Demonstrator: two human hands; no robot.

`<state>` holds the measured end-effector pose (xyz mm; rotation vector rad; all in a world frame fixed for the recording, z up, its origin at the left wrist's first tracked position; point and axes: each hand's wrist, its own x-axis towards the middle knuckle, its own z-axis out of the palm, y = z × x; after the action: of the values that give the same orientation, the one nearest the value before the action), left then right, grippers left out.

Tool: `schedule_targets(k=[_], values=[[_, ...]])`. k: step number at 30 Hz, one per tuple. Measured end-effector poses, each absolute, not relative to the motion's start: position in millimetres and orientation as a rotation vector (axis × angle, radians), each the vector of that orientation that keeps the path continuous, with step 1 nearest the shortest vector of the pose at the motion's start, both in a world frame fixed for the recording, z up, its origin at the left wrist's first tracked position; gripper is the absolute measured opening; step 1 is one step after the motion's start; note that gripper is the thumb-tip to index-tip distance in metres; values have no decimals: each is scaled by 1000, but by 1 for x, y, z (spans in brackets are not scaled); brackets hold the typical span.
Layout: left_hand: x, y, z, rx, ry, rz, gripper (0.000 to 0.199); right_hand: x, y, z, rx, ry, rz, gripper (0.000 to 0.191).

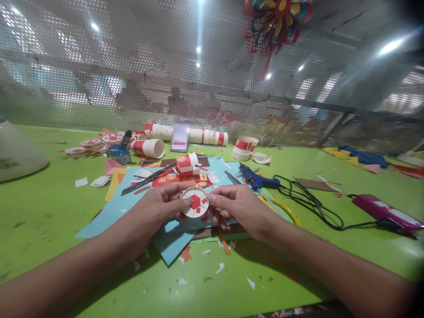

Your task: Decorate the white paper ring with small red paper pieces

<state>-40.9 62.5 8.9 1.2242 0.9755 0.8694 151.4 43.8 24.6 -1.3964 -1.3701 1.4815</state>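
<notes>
My left hand (170,201) pinches the left rim of a small round paper cup base (195,213), white with a red shape and small red pieces on its face. At its right edge, the fingertips of my right hand (228,203) are pressed together; a small piece may be between them, too small to make out. Both hands hover over light blue paper sheets (122,212). Just beyond lie a cut red-and-white paper cup (186,164), red paper scraps (203,179) and a black cutter (149,177).
A blue glue gun (256,178) lies to the right beside yellow-handled scissors (291,212). Its black cable runs to a magenta power strip (386,212). A row of stacked paper cups (195,134), a blue jar (119,153) and red-and-white discs (91,144) stand farther back. Scraps litter the green table (115,282).
</notes>
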Motion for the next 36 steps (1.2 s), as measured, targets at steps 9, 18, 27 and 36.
schedule_targets(k=[9,18,27,36], values=[[-39,64,5,1491,823,891,71,153,45,24,-1375,-1252,1505,18],[-37,63,-1,1737,889,953,52,148,41,27,-1389,-1206,1552,16],[-39,60,-4,1877,1029,944,54,147,37,25,-1271,-1310,1531,17],[-43,65,5,1832,1053,953,56,168,50,32,-1315,-1781,962,30]])
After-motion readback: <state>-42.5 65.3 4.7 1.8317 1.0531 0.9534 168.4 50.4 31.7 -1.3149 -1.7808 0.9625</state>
